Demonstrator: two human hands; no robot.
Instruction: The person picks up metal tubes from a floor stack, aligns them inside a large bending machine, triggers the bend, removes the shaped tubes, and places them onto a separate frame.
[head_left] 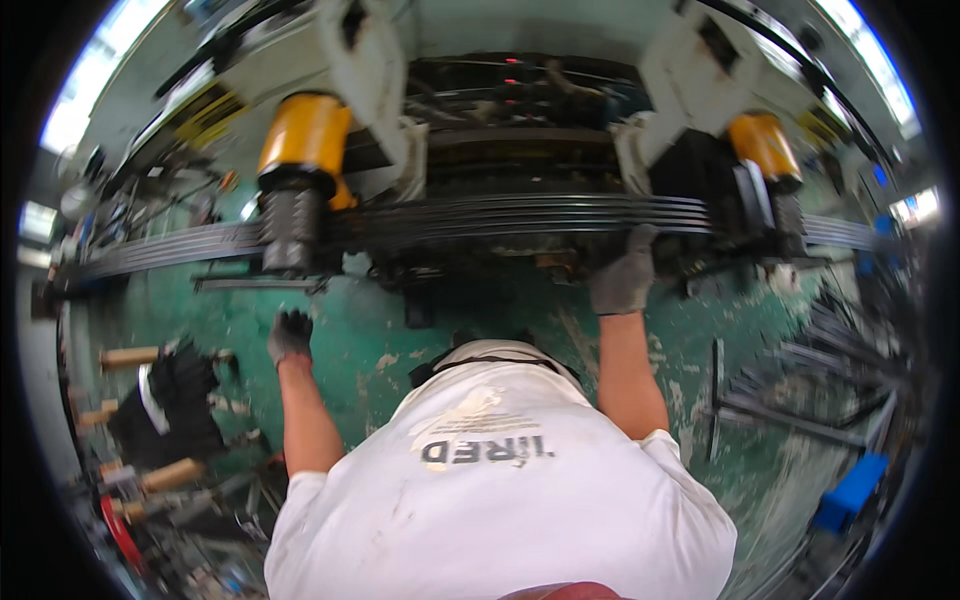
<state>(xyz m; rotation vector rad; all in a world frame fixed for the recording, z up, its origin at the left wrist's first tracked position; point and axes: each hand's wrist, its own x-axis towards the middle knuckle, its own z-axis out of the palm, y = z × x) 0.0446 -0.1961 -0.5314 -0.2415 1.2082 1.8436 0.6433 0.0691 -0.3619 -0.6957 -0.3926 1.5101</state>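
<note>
A stack of long, dark flat steel bars (pixel 500 215) runs crosswise in front of me, passing two yellow cylinders (pixel 304 140) (pixel 765 145) on the machine. My right hand (pixel 622 276), in a grey glove, reaches up to the near edge of the stack. Its fingers are together and closed against the lower bars right of the middle; their tips are partly blurred. Below the left part of the stack, apart from it, my left hand (pixel 291 337) hangs in a glove with dark fingers. Those fingers look curled in, and nothing shows in them.
Pale machine uprights (pixel 375 90) rise behind the bars. A ribbed dark column (pixel 292 228) sits under the left cylinder. Dark metal pieces (pixel 815 365) and a blue block (pixel 850 492) lie right on the green floor (pixel 370 400). Black cloth (pixel 170 405) and wooden pieces (pixel 172 475) are at left.
</note>
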